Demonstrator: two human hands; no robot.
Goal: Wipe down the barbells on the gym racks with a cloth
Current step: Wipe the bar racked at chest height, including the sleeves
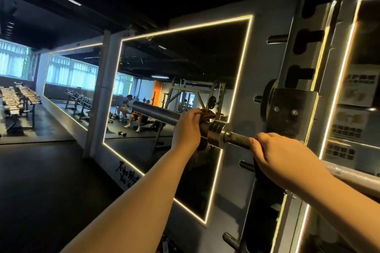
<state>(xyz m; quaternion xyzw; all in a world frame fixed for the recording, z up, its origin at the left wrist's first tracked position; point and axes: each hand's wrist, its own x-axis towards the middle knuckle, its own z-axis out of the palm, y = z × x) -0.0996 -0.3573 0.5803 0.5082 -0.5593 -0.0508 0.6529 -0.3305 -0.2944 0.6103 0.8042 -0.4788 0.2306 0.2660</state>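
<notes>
A barbell (156, 114) runs from the middle of the view to the right, its thick dark sleeve pointing left and its thinner shaft (238, 138) passing a steel collar (216, 130). My left hand (188, 127) grips a brown cloth (206, 113) wrapped round the sleeve just left of the collar. My right hand (281, 160) grips the shaft right of the collar, in front of the rack upright (304, 63). The rest of the barbell is hidden behind my right hand.
The grey rack upright with slots and pegs (276, 39) stands at the right. A lit-edged wall mirror (181, 88) behind the bar reflects people on benches. Dumbbell racks (18, 100) line the far left over dark floor (41, 181).
</notes>
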